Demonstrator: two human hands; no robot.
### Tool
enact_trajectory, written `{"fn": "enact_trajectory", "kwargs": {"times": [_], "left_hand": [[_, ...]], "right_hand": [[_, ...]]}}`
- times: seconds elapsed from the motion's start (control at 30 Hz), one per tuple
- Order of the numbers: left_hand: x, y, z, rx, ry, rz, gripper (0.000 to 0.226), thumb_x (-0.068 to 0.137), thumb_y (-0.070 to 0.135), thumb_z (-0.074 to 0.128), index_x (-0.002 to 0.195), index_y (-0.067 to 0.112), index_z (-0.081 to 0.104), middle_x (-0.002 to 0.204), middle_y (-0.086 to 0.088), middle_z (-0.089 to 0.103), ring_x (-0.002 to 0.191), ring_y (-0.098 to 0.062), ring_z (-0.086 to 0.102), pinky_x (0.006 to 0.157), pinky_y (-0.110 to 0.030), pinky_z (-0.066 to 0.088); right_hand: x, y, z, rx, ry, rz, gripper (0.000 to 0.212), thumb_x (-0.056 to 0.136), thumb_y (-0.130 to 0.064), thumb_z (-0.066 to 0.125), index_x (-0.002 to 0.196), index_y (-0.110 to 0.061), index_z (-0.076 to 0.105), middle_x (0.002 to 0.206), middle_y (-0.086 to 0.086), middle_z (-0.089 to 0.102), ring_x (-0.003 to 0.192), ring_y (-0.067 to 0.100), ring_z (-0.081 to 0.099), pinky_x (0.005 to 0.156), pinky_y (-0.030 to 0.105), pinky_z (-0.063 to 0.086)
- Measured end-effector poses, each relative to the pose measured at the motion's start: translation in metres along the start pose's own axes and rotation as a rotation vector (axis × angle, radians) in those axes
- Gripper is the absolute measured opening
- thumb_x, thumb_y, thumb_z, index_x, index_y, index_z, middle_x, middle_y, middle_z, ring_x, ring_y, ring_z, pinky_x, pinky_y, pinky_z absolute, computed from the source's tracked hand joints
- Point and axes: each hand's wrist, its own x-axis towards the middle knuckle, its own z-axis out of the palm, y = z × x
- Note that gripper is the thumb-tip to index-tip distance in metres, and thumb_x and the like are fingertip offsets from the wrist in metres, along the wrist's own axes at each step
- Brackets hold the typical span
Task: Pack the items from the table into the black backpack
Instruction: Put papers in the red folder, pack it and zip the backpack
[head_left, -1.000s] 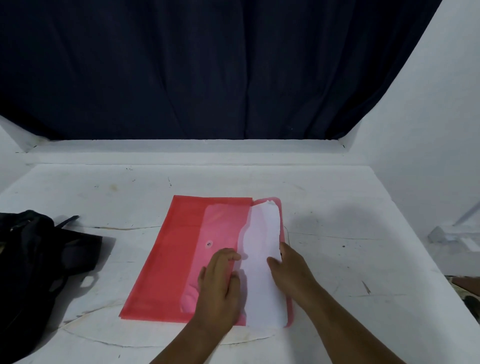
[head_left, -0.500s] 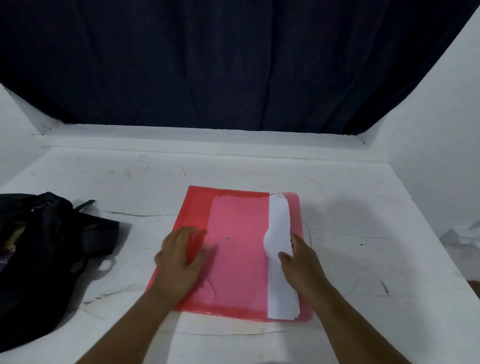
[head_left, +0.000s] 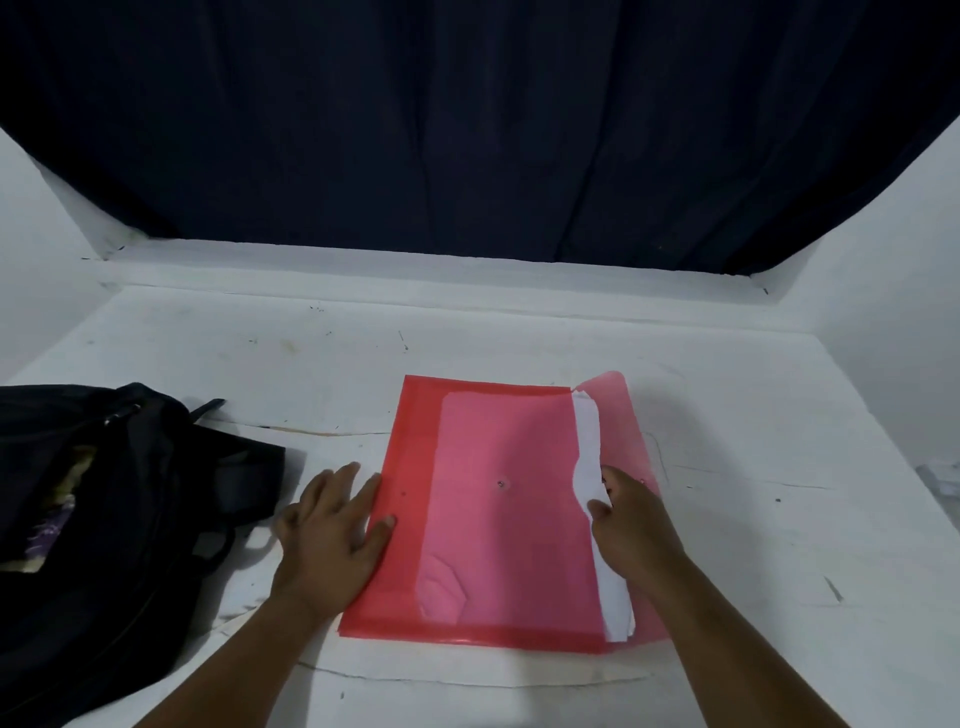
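Right now the red folder (head_left: 498, 514) lies flat on the white table (head_left: 753, 545), its flap (head_left: 621, 431) folded out to the right and a strip of white paper (head_left: 589, 457) poking from its mouth. Left hand (head_left: 332, 535), fingers straight, presses the folder's left edge. Right hand (head_left: 631, 525) sits at the mouth, fingers curled onto the paper, apparently pushing it in. The black backpack (head_left: 104, 519) slumps open at far left, apart from the folder. Danger spots: the paper looks ragged at its edge, so a hard shove could crumple or jam it. And if the flap isn't snapped down, sheets may slide out on the way into the bag.
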Motion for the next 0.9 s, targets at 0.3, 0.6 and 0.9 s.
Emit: {"fn": "enact_trajectory", "kwargs": {"times": [0.3,0.6,0.9], "left_hand": [[0.002,-0.003,0.000,-0.006,-0.029,0.014,0.077,0.084,0.075,0.014,0.145,0.042,0.048,0.161,0.008,0.029,0.151,-0.020,0.012,0.115,-0.048,0.011],[0.003,-0.002,-0.002,0.013,-0.044,0.043,0.082,0.083,0.071,0.008,0.146,0.038,0.048,0.161,0.005,0.029,0.151,-0.023,0.014,0.113,-0.049,0.012],[0.006,-0.010,0.006,0.119,-0.066,0.077,0.070,0.090,0.067,0.016,0.142,0.035,0.051,0.158,-0.003,0.036,0.147,-0.030,0.025,0.108,-0.056,0.025]], "right_hand": [[-0.004,-0.002,0.007,0.022,0.100,0.042,0.041,0.103,-0.013,0.048,0.143,-0.018,0.049,0.140,0.002,0.059,0.125,0.023,0.056,0.090,0.023,0.037],[0.007,-0.002,0.007,0.026,0.160,0.034,0.038,0.088,0.000,0.049,0.114,-0.017,0.071,0.093,0.001,0.073,0.075,0.012,0.055,0.056,0.010,0.031],[0.024,-0.005,0.014,0.035,0.284,-0.010,0.024,0.087,0.000,0.056,0.096,-0.011,0.075,0.089,0.001,0.073,0.076,0.011,0.062,0.057,0.010,0.034]]}}
